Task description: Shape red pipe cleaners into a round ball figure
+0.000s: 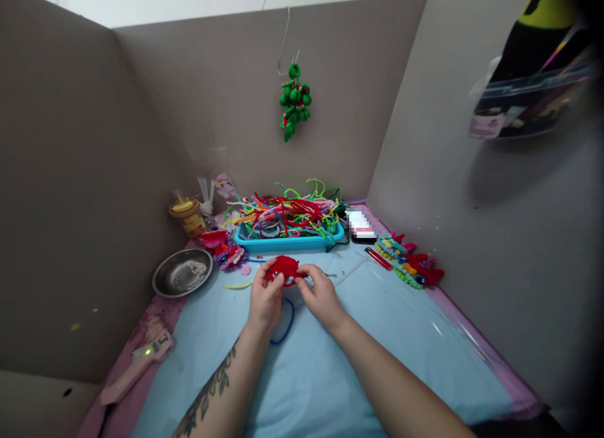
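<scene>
Both hands meet over the light blue mat (387,337) in the middle of the table. My left hand (265,297) and my right hand (319,294) pinch a small red fuzzy pipe-cleaner piece (284,269) from either side, fingers closed on it. A blue pipe-cleaner loop (285,323) lies on the mat just under my wrists. Behind the hands stands a turquoise tray (287,241) heaped with pipe cleaners of many colours.
A metal bowl (182,272) and a pink glue gun (136,365) lie at the left. A yellow jar (187,215) stands at the back left. Finished colourful pieces (410,265) and a red lighter (378,258) lie right. A green figure (294,102) hangs on the back partition.
</scene>
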`<state>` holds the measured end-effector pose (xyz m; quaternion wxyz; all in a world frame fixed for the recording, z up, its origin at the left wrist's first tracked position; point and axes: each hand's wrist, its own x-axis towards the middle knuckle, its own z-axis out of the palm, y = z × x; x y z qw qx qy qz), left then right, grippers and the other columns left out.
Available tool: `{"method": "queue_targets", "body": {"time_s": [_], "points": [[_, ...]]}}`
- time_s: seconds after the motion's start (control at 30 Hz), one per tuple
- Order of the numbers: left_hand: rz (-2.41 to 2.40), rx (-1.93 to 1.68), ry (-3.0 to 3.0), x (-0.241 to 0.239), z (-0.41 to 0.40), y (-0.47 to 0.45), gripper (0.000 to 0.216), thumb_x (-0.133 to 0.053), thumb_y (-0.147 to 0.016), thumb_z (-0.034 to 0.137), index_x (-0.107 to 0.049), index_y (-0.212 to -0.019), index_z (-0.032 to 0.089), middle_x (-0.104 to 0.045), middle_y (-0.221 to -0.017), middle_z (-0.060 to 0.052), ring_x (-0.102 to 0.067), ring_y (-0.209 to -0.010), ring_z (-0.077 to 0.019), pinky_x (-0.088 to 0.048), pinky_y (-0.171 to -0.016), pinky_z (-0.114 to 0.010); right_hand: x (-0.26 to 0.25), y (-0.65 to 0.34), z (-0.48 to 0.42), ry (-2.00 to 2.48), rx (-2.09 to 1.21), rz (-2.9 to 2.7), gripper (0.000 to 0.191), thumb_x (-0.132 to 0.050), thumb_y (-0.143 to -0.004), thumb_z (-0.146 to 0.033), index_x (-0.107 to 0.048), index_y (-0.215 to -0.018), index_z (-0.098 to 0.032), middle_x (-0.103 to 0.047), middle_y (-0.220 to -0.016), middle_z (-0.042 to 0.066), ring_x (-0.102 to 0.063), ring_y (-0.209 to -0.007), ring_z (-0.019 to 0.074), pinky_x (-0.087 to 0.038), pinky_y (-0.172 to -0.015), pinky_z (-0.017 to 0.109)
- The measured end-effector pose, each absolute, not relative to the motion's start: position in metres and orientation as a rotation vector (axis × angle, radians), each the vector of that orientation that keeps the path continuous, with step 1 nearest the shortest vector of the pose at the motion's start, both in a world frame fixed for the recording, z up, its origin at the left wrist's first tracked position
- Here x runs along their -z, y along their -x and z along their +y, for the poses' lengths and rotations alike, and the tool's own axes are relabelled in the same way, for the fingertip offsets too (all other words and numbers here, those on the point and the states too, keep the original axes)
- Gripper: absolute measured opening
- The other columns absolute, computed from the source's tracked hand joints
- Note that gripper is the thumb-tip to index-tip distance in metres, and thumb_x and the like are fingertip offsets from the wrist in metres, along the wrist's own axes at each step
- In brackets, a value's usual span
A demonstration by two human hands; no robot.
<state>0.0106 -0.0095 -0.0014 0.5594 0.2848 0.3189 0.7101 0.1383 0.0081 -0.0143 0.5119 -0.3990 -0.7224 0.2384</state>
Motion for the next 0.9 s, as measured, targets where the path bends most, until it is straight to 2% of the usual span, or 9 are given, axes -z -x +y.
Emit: {"method": "queue_targets", "body": {"time_s": [0.3, 0.5, 0.67, 0.9], "points": [[0.77, -1.694, -0.681, 0.001, -0.01, -0.011, 0.042, -0.077, -0.061, 0.018, -0.06, -0.1, 0.02, -0.07, -0.098, -0.005, -0.065, -0.089, -0.0166, -0.046, -0.084, -0.03, 0.01, -0.137, 0.013, 0.936, -0.968, -1.468, 0.004, -0.057, -0.076, -0.022, -0.06, -0.077, -0.02, -0.06, -0.075, 0.001, -0.055, -0.072, 0.0162, -0.044, -0.068, 0.028], [0.809, -1.72, -0.67, 0.0, -0.009, -0.012, 0.044, -0.078, -0.059, 0.018, -0.059, -0.099, 0.02, -0.07, -0.095, -0.005, -0.066, -0.086, -0.0163, -0.047, -0.082, -0.029, 0.015, -0.137, 0.018, 0.897, -1.32, -1.26, 0.021, -0.067, -0.068, -0.036, -0.064, -0.079, -0.018, -0.062, -0.07, 0.001, -0.055, -0.064, 0.0152, -0.043, -0.062, 0.027], [0.798, -1.695, -0.686, 0.001, -0.01, -0.012, 0.044, -0.078, -0.06, 0.019, -0.058, -0.1, 0.02, -0.069, -0.099, -0.005, -0.065, -0.088, -0.016, -0.046, -0.084, -0.029, 0.019, -0.138, 0.02, 0.92, -1.383, -1.181, 0.027, -0.071, -0.066, -0.041, -0.068, -0.077, -0.017, -0.066, -0.073, 0.002, -0.055, -0.067, 0.0158, -0.043, -0.063, 0.027], [0.79, -1.653, -0.738, 0.0, -0.012, -0.013, 0.047, -0.077, -0.062, 0.021, -0.057, -0.105, 0.021, -0.067, -0.104, -0.006, -0.064, -0.094, -0.0181, -0.044, -0.089, -0.032, 0.019, -0.134, 0.019, 0.865, -1.509, -1.015, 0.025, -0.075, -0.061, -0.04, -0.067, -0.065, -0.017, -0.059, -0.059, -0.001, -0.048, -0.056, 0.0122, -0.037, -0.054, 0.024]]}}
